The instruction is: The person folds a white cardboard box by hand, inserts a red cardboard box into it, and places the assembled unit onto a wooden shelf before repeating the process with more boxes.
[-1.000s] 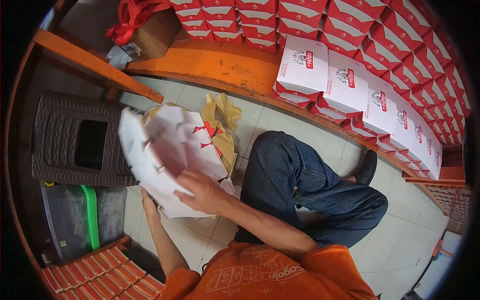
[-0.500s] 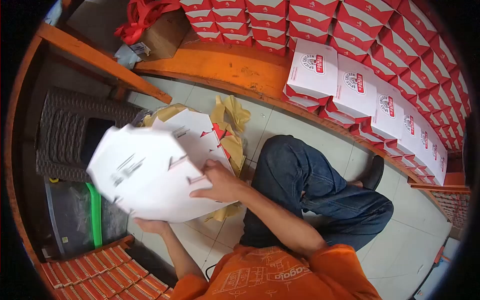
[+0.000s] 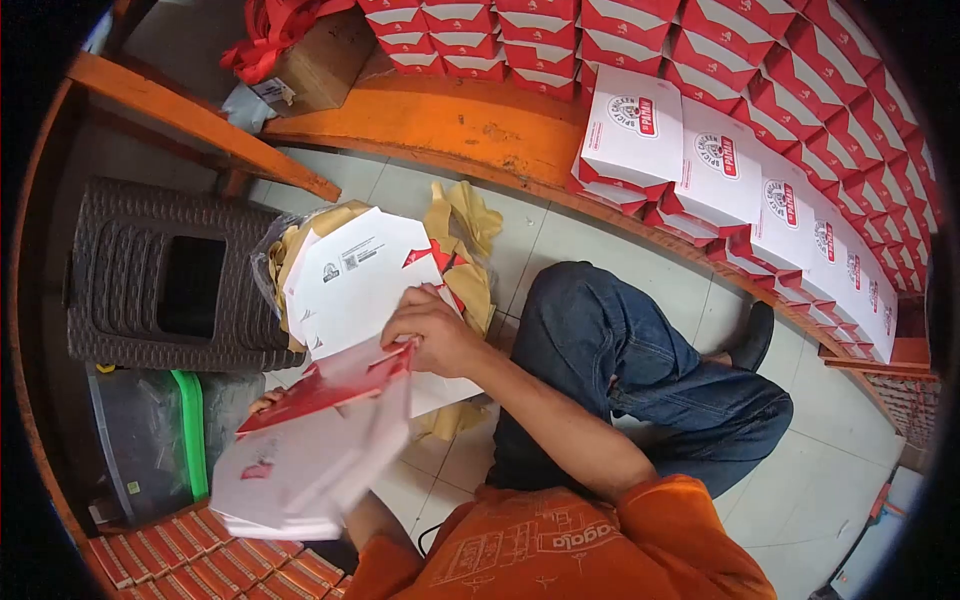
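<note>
A partly folded red-and-white cardboard food box (image 3: pixel 310 450), blurred by motion, is tilted between my two hands over the floor. My right hand (image 3: pixel 435 328) is closed on its upper right corner, fingers bent over the red edge. At the box's left side only the fingertips of my left hand (image 3: pixel 268 400) show, curled on the edge; the rest is hidden behind the cardboard. Just beyond lies a stack of flat white box blanks (image 3: pixel 365 265) with printed text, resting on brown wrapping paper (image 3: pixel 470 218).
Several finished boxes (image 3: pixel 630 125) stand in a row on an orange bench (image 3: pixel 440 130), with walls of stacked boxes (image 3: pixel 640 50) behind. Dark woven stools (image 3: pixel 120 270) and a green-edged plastic bin (image 3: pixel 190 420) are at left. Small orange packets (image 3: pixel 215 560) sit lower left.
The flat white blank held earlier is now turned and bent, showing its red side and printed face. My left hand has gone from its lower edge to its left side.
</note>
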{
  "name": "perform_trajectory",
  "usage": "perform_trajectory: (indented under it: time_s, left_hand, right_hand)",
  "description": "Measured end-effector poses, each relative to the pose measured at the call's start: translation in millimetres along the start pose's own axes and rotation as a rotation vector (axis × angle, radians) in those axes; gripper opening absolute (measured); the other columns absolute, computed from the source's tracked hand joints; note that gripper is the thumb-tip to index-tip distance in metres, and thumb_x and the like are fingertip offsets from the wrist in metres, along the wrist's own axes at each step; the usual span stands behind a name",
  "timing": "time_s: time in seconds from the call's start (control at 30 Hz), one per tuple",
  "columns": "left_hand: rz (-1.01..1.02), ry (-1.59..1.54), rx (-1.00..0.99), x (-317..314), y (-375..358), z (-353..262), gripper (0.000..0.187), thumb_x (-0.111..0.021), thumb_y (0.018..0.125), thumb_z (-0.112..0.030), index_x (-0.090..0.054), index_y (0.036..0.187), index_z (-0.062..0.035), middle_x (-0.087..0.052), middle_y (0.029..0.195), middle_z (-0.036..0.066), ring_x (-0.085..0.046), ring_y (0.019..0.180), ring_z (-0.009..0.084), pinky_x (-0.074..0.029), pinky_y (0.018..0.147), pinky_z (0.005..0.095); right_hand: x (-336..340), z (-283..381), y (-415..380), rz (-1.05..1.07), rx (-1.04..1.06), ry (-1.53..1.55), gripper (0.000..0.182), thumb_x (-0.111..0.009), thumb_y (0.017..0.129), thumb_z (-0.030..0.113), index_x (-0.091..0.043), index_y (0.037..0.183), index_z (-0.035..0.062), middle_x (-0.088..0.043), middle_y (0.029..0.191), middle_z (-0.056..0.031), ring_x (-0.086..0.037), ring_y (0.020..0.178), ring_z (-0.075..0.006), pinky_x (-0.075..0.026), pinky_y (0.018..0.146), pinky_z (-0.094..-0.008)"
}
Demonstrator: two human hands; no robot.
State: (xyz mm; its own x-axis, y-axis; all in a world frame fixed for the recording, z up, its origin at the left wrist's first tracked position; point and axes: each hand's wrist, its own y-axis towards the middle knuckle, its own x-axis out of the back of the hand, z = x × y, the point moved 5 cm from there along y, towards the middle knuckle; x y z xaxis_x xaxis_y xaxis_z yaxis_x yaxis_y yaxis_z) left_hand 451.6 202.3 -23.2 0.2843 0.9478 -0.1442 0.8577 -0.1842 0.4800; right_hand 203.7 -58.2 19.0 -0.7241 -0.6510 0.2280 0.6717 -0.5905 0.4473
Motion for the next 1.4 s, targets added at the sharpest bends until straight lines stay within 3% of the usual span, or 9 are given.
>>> perform_trajectory:
  time_s: [0.27,0.33,0.47,0.63,0.83,1.0,1.1,1.23,1.4]
  left_hand:
    - [0.055,-0.077,0.201,-52.8,60.0,13.2,0.044,-0.040,0.099,-0.040,-0.048,0.125,-0.0056,-0.057,0.116,0.015,-0.055,0.110,0.0239,-0.041,0.103,0.0406]
    - [0.141,-0.210,0.208,-86.7,40.7,-10.8,0.026,-0.048,0.099,-0.031,-0.052,0.110,-0.0080,-0.059,0.106,0.012,-0.059,0.102,0.0223,-0.056,0.082,0.0329]
    - [-0.105,-0.042,0.297,-85.6,36.6,-7.3,0.031,-0.039,0.103,-0.035,-0.050,0.109,-0.0077,-0.055,0.110,0.011,-0.054,0.110,0.0230,-0.047,0.100,0.0407]
    - [0.068,0.202,0.161,-72.5,26.6,18.8,0.079,-0.025,0.100,-0.061,-0.025,0.146,0.0035,-0.037,0.144,0.023,-0.043,0.128,0.0315,-0.033,0.110,0.0411]
    - [0.441,0.749,0.156,-61.2,24.9,-25.3,0.055,-0.036,0.105,-0.033,-0.027,0.144,0.0055,-0.040,0.140,0.023,-0.047,0.124,0.0303,-0.038,0.106,0.0405]
    - [0.751,-0.208,0.816,-141.0,-98.1,-75.0,0.065,-0.055,0.085,-0.019,-0.035,0.143,0.0006,-0.051,0.130,0.020,-0.055,0.115,0.0288,-0.042,0.102,0.0383]
    - [0.939,-0.131,1.283,-187.6,-207.0,-63.5,0.065,-0.056,0.082,-0.021,-0.037,0.142,-0.0012,-0.051,0.130,0.018,-0.054,0.117,0.0289,-0.043,0.101,0.0384]
    - [1.500,-0.420,1.300,-241.0,-343.1,-93.1,0.059,-0.053,0.082,-0.017,-0.043,0.138,-0.0003,-0.054,0.129,0.017,-0.054,0.117,0.0290,-0.045,0.099,0.0380]
    - [1.523,-0.202,1.582,-223.6,-428.4,-106.1,0.053,-0.054,0.080,-0.011,-0.046,0.131,-0.0001,-0.057,0.120,0.014,-0.058,0.111,0.0273,-0.046,0.099,0.0372]
  right_hand:
    - [15.7,43.0,20.9,-0.170,0.065,0.107,0.033,-0.079,0.065,0.000,-0.063,0.093,0.0038,-0.064,0.086,-0.0064,-0.063,0.078,-0.0203,-0.051,0.069,-0.0316]
    - [10.7,27.9,21.1,-0.128,-0.004,0.175,0.031,-0.081,0.069,0.004,-0.061,0.091,0.0030,-0.064,0.085,-0.0076,-0.065,0.081,-0.0212,-0.053,0.068,-0.0313]
    - [4.2,9.1,16.4,-0.106,-0.052,0.223,0.031,-0.084,0.072,0.012,-0.060,0.091,0.0027,-0.064,0.085,-0.0091,-0.066,0.081,-0.0208,-0.053,0.068,-0.0305]
    - [14.6,-1.4,-0.2,-0.168,-0.239,-0.008,0.038,-0.080,0.078,0.029,-0.059,0.094,0.0019,-0.065,0.088,-0.0150,-0.065,0.083,-0.0328,-0.050,0.072,-0.0399]
    - [71.7,46.9,-36.6,-0.263,-0.198,-0.040,0.039,-0.079,0.082,0.027,-0.061,0.104,0.0008,-0.067,0.095,-0.0157,-0.066,0.089,-0.0260,-0.051,0.079,-0.0341]
    - [175.8,78.0,-188.6,-0.468,-0.469,0.306,0.032,-0.067,0.091,0.014,-0.055,0.119,0.0038,-0.059,0.117,-0.0072,-0.054,0.110,-0.0146,-0.044,0.094,-0.0316]
    - [195.6,102.9,-330.3,-0.838,-0.695,0.646,0.036,-0.066,0.089,0.010,-0.054,0.123,0.0097,-0.058,0.112,-0.0038,-0.053,0.107,-0.0129,-0.043,0.093,-0.0300]
    - [178.8,153.9,-491.9,-1.370,-0.795,0.798,0.051,-0.065,0.083,0.007,-0.050,0.131,0.0024,-0.060,0.117,-0.0111,-0.059,0.107,-0.0209,-0.047,0.093,-0.0317]
    - [150.1,181.9,-580.9,-1.450,-0.702,0.827,0.075,-0.068,0.072,0.006,-0.040,0.140,-0.0072,-0.055,0.130,-0.0198,-0.053,0.121,-0.0278,-0.044,0.099,-0.0357]
